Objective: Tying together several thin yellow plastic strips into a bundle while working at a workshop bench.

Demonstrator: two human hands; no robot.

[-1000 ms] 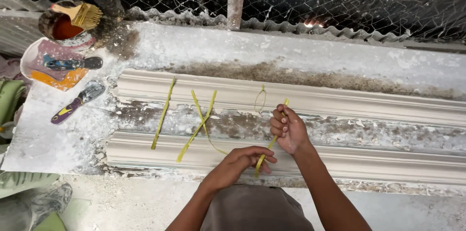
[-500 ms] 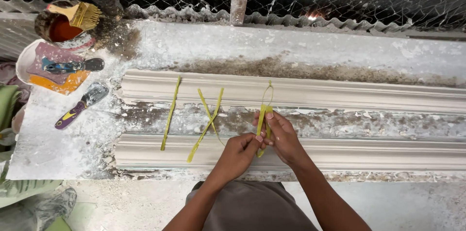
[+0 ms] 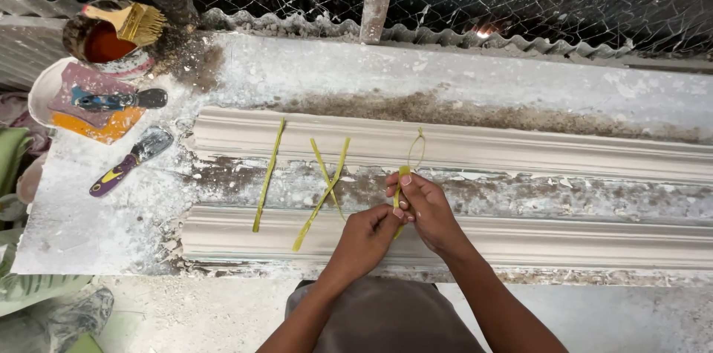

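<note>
**Yellow strip pinched by both hands over the moulding**

Since a moment ago the two hands have been brought together: the right hand [image 3: 429, 208], before raised alone, is now closed against the left hand [image 3: 369, 238], and the yellow strip [image 3: 402, 186] is pinched between both grips. From this it can be judged that the strip is being folded or tied, not laid down.

The strip is thin, flat and pale yellow-green; above the grip it goes into a fine loop [image 3: 416, 146]. It is held just over the white plaster moulding [image 3: 520, 152] on the dusty bench [image 3: 96, 227]. To the left of the grip two crossed strips [image 3: 324, 186] and one single strip [image 3: 268, 173] are lying. Far left, a scraper [image 3: 130, 162] and a brush [image 3: 134, 23] are seen.
</note>
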